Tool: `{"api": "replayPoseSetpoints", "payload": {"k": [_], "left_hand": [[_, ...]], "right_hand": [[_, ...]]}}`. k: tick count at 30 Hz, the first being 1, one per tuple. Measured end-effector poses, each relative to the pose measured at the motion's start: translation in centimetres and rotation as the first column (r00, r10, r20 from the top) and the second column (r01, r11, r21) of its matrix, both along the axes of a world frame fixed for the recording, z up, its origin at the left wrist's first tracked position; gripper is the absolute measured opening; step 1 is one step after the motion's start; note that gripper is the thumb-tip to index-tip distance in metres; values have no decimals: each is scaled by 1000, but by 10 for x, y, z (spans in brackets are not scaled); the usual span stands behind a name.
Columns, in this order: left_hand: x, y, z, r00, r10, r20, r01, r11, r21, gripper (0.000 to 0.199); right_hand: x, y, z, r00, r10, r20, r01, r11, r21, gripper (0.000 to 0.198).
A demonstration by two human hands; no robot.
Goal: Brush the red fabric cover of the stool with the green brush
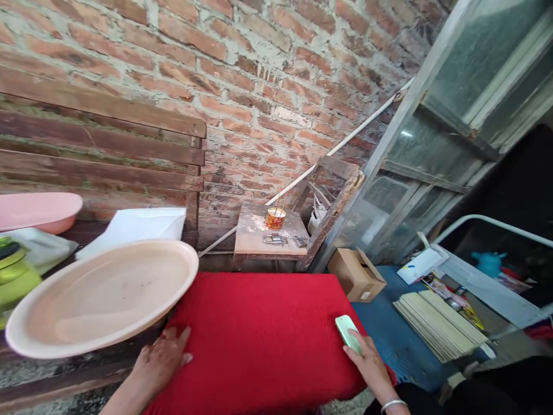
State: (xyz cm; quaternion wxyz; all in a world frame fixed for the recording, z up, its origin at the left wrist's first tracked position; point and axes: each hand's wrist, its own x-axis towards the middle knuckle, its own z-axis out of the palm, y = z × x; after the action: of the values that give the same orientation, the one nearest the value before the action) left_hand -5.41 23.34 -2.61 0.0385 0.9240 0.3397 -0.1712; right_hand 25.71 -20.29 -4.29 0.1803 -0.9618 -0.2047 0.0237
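A red cloth (pixel 268 334) covers the low table in front of me. My left hand (pixel 164 354) rests at the cloth's left edge, palm down, with its fingers apart and nothing in them. Over on the right side of the cloth, my right hand (pixel 367 360) grips a pale green mobile phone (pixel 347 331), thumb and fingers on its near end. A bracelet circles that wrist. Close beyond my left hand, a large pale pink basin (pixel 108 288) sits on a wooden bench, with a few dark specks inside.
Behind the cloth stands a wooden chair (pixel 254 242) with a patterned cup (pixel 275 219) and padlocks (pixel 274 238). A cardboard box (pixel 356 274) and stacked flat boards (pixel 436 325) lie on a blue surface at right. A pink tub (pixel 43 210) and green bottle (pixel 17 276) stand left.
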Motion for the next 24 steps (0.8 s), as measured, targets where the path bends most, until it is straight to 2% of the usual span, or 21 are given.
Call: {"api": "replayPoseSetpoints", "payload": {"k": [2, 8, 15, 20, 24], "left_hand": [[0, -2, 7, 999, -20, -32, 20, 1000, 9, 50], [2, -8, 30, 999, -24, -43, 24, 1000, 5, 48], [0, -6, 26, 999, -43, -18, 43, 999, 1, 49], [0, -8, 26, 998, -46, -49, 46, 999, 13, 49], [-1, -11, 27, 999, -39, -26, 40, 999, 28, 49]], "right_hand": [[-4, 0, -5, 998, -24, 54, 23, 1000, 7, 50], [-12, 5, -5, 988, -29, 152, 41, 996, -75, 49], [-13, 5, -2, 988, -15, 156, 41, 986, -162, 48], [-13, 6, -5, 988, -27, 149, 46, 991, -122, 50], [-3, -3, -14, 993, -38, 110, 40, 999, -10, 52]]}}
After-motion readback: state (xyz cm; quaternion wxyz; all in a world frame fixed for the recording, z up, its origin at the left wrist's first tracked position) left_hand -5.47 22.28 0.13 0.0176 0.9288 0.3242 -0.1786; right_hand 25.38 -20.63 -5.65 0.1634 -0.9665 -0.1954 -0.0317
